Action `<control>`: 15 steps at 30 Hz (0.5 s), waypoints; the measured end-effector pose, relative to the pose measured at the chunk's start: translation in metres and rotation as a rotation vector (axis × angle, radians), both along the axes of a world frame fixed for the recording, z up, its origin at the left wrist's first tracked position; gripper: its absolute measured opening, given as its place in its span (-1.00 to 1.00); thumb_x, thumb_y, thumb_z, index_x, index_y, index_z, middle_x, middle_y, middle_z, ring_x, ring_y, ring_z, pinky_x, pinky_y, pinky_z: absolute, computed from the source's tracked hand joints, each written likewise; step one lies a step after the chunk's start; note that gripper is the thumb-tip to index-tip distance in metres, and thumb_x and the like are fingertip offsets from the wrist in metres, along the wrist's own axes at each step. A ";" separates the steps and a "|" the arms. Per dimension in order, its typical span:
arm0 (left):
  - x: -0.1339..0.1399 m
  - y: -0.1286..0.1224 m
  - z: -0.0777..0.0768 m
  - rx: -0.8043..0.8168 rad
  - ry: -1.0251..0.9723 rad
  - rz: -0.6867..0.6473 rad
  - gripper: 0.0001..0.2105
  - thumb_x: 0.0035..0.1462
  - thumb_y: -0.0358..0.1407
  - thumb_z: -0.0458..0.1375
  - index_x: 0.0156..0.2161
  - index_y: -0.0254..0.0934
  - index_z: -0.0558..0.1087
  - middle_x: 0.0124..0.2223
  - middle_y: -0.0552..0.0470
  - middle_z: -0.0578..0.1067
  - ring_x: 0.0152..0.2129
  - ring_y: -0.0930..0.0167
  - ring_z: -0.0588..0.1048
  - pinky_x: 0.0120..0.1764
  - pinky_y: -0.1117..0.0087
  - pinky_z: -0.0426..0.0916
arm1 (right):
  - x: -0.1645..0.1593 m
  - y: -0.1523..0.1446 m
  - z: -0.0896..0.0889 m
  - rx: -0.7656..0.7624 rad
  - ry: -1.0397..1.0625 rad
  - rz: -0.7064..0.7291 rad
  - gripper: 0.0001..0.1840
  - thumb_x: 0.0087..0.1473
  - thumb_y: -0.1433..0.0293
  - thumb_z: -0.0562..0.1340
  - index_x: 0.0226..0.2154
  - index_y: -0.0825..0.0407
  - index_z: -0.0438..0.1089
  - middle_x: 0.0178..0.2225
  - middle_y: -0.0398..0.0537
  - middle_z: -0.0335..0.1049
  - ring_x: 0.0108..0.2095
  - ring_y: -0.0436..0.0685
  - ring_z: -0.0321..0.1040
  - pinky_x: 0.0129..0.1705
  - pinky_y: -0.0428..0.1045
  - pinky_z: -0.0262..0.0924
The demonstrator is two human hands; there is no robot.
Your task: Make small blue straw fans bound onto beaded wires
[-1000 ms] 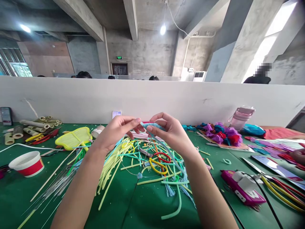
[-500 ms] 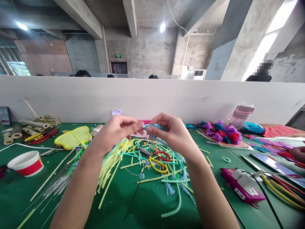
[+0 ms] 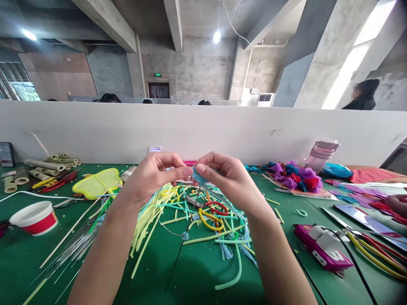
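Observation:
Both hands are raised over the middle of the table, their fingertips almost meeting. My right hand pinches a small light-blue piece of soft material between thumb and fingers. Thumb and forefinger of my left hand are pressed together at its left edge; what lies between them is hidden. Below the hands dangles a thin dark strand with a small pale-blue ball on it. Beneath lie scissors with red and yellow handles, among pale-yellow strips and a mint-green tube.
At left are a red-and-white paper cup, thin wires, a yellow net shape and bamboo tubes. A purple power strip, purple-red flowers and a pink bottle stand right. Another person's hand shows at the right edge.
The light-blue piece has turned and bunched, with its left end lower. The hanging ball has swung slightly left. Behind the partition, a person has moved right.

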State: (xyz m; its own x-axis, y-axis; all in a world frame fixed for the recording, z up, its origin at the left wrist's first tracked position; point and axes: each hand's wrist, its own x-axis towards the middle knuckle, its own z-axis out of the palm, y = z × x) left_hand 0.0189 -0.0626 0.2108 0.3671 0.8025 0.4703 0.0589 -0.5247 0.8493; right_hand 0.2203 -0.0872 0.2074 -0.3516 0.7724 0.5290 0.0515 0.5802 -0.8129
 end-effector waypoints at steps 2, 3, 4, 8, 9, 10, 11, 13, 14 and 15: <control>-0.002 0.002 0.001 -0.009 -0.018 0.004 -0.81 0.00 -0.21 0.38 -0.50 -0.25 0.54 -0.51 0.09 0.49 -0.59 0.53 0.36 -0.49 0.50 0.27 | 0.001 0.000 0.002 -0.004 -0.023 0.006 -0.69 0.27 0.15 0.19 -0.22 0.06 0.45 -0.33 -0.08 0.50 -0.31 0.03 0.46 -0.25 -0.05 0.36; -0.003 0.003 0.001 -0.005 -0.026 0.018 -0.81 -0.01 -0.22 0.38 -0.50 -0.26 0.54 -0.52 0.09 0.49 -0.60 0.53 0.36 -0.50 0.50 0.27 | 0.002 0.000 0.002 -0.005 -0.038 -0.006 -0.65 0.29 0.12 0.16 -0.19 0.07 0.45 -0.32 -0.06 0.49 -0.31 0.03 0.46 -0.25 -0.05 0.37; -0.004 0.006 0.001 0.003 -0.035 0.036 -0.81 -0.02 -0.23 0.39 -0.50 -0.27 0.54 -0.53 0.09 0.48 -0.60 0.54 0.35 -0.51 0.50 0.27 | 0.004 0.000 0.003 -0.008 -0.057 -0.023 -0.62 0.30 0.10 0.14 -0.17 0.07 0.45 -0.30 -0.05 0.50 -0.30 0.03 0.46 -0.24 -0.04 0.37; -0.004 0.019 -0.002 0.030 -0.137 0.127 -0.81 -0.01 -0.24 0.38 -0.50 -0.29 0.54 -0.53 0.07 0.49 -0.61 0.54 0.36 -0.52 0.51 0.28 | 0.014 0.004 0.002 -0.058 -0.160 -0.085 -0.59 0.22 0.08 0.22 -0.05 0.04 0.41 -0.28 -0.02 0.55 -0.27 0.09 0.49 -0.26 -0.02 0.36; -0.005 0.023 -0.003 0.033 -0.184 0.159 -0.80 0.00 -0.23 0.38 -0.49 -0.29 0.53 -0.51 0.06 0.50 -0.60 0.53 0.37 -0.52 0.51 0.28 | 0.018 0.006 0.001 -0.078 -0.197 -0.094 -0.57 0.20 0.10 0.26 0.00 0.02 0.38 -0.29 -0.02 0.56 -0.27 0.10 0.50 -0.27 -0.02 0.36; -0.006 0.026 -0.005 0.035 -0.223 0.189 -0.80 0.01 -0.22 0.38 -0.48 -0.30 0.52 -0.50 0.06 0.51 -0.59 0.53 0.39 -0.52 0.52 0.29 | 0.021 0.008 0.000 -0.089 -0.233 -0.102 -0.55 0.18 0.13 0.28 0.03 0.01 0.36 -0.30 -0.03 0.57 -0.28 0.10 0.50 -0.29 -0.02 0.35; -0.007 0.030 -0.005 0.034 -0.242 0.206 -0.79 0.02 -0.20 0.38 -0.46 -0.30 0.53 -0.48 0.05 0.51 -0.56 0.52 0.41 -0.52 0.53 0.29 | 0.024 0.010 -0.001 -0.086 -0.264 -0.115 -0.55 0.18 0.16 0.28 0.05 0.00 0.36 -0.33 -0.05 0.57 -0.30 0.09 0.50 -0.31 -0.03 0.34; -0.010 0.035 -0.007 0.011 -0.205 0.180 -0.77 0.03 -0.16 0.38 -0.37 -0.30 0.55 -0.42 0.03 0.53 -0.50 0.49 0.45 -0.50 0.54 0.33 | 0.029 0.016 -0.002 -0.037 -0.306 -0.159 -0.62 0.21 0.20 0.25 0.04 0.00 0.39 -0.40 -0.09 0.54 -0.38 0.05 0.47 -0.37 -0.05 0.31; -0.012 0.036 -0.007 -0.011 -0.164 0.143 -0.74 0.04 -0.12 0.36 -0.31 -0.30 0.57 -0.39 0.01 0.55 -0.47 0.47 0.48 -0.47 0.53 0.35 | 0.031 0.018 -0.002 -0.005 -0.318 -0.181 -0.65 0.22 0.22 0.23 0.01 0.01 0.42 -0.42 -0.11 0.53 -0.43 0.03 0.44 -0.40 -0.06 0.29; -0.013 0.037 -0.008 -0.039 -0.128 0.102 -0.69 0.06 -0.07 0.34 -0.24 -0.30 0.58 -0.36 -0.01 0.56 -0.44 0.45 0.51 -0.45 0.52 0.38 | 0.032 0.021 -0.003 0.018 -0.330 -0.194 -0.67 0.23 0.23 0.22 -0.01 0.01 0.45 -0.43 -0.12 0.52 -0.46 0.01 0.41 -0.42 -0.07 0.27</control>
State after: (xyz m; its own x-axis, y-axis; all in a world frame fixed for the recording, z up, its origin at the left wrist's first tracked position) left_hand 0.0060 -0.0255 0.2032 0.2224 0.8512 0.4753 0.0004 -0.4876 0.8731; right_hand 0.2519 -0.0666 0.2049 -0.3536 0.8327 0.4262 0.4185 0.5483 -0.7240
